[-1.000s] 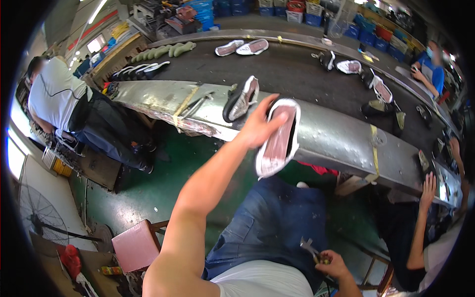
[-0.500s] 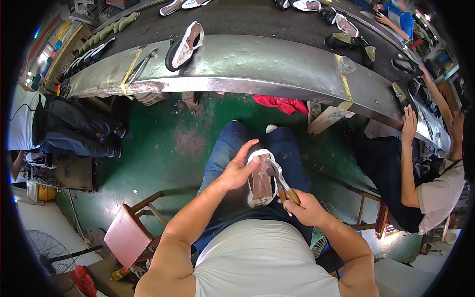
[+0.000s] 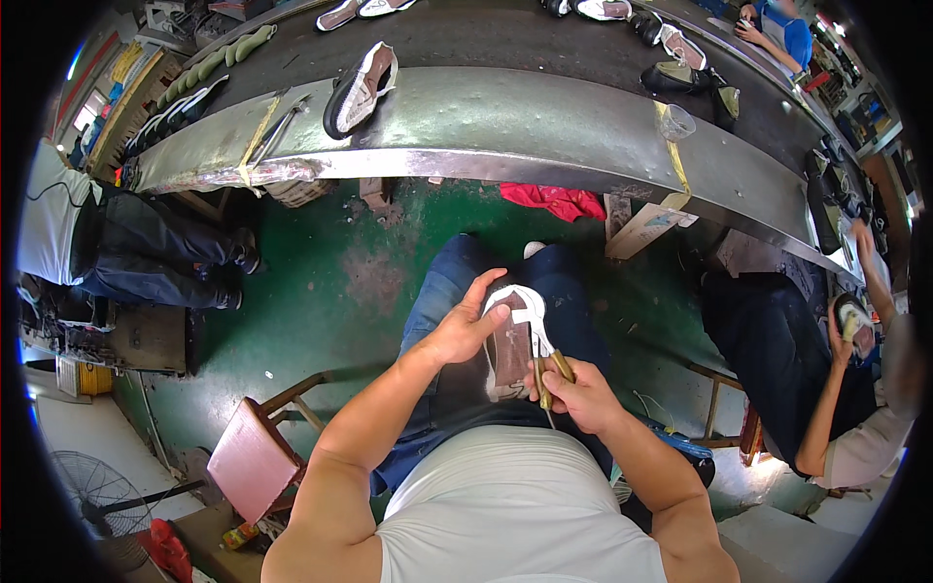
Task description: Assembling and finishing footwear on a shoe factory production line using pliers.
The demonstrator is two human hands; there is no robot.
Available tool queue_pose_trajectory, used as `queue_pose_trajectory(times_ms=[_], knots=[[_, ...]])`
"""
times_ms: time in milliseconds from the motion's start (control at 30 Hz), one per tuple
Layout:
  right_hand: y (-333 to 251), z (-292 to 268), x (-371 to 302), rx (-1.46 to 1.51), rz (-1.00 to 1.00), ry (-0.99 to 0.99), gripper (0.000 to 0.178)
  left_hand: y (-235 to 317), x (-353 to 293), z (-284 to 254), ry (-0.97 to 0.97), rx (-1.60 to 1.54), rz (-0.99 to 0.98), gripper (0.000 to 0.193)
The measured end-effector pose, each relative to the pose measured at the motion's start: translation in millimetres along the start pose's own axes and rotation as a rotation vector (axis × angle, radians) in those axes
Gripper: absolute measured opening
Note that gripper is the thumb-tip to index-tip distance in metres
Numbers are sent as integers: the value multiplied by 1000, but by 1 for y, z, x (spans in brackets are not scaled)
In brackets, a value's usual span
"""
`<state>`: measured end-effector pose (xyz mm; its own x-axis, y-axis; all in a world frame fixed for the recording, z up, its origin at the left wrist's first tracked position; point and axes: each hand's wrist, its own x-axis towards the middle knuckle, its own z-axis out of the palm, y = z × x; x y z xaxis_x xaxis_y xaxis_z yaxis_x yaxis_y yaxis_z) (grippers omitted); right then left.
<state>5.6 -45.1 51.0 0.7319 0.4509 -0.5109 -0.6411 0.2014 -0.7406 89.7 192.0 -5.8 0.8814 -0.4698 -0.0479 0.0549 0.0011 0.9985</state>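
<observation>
Over my lap, my left hand (image 3: 464, 332) is closed round the toe end of an upturned shoe upper (image 3: 509, 358), its thumb lying across the brown bottom board. White edging folds in round the toe, and a small white flap lies over the board. My right hand (image 3: 589, 396) grips lasting pliers (image 3: 546, 381) by their brown-yellow handles, which stand slightly apart. The metal jaws meet the white edging on the shoe's right side, near the toe; their exact bite is too small to tell.
Ahead runs a metal-edged bench (image 3: 437, 109) with another upturned shoe (image 3: 360, 92) and a clear cup (image 3: 675, 122). A red cloth (image 3: 554, 200) hangs below it. A pink-topped stool (image 3: 253, 459) stands at left. A co-worker (image 3: 865, 437) sits at right; another person (image 3: 68, 219) stands at left.
The pliers have turned more upright, their jaws shifting from over the board to the white edging. A white flap now shows on the board. The co-worker at right now holds a shoe.
</observation>
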Motion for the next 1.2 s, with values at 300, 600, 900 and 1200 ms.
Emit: queue_pose_trajectory(times_ms=[300, 600, 900, 1200], knots=[[-31, -16, 2, 208, 34, -196, 24, -3, 7, -4, -67, 144, -12, 64], [-68, -7, -7, -1327, -195, 104, 24, 10, 9, -1, -108, 323, -128, 74], [-31, -18, 26, 262, 64, -134, 34, 4, 17, -7, -63, 301, -166, 73], [-73, -29, 23, -245, 258, -40, 29, -8, 16, 0, 20, 147, -150, 59]])
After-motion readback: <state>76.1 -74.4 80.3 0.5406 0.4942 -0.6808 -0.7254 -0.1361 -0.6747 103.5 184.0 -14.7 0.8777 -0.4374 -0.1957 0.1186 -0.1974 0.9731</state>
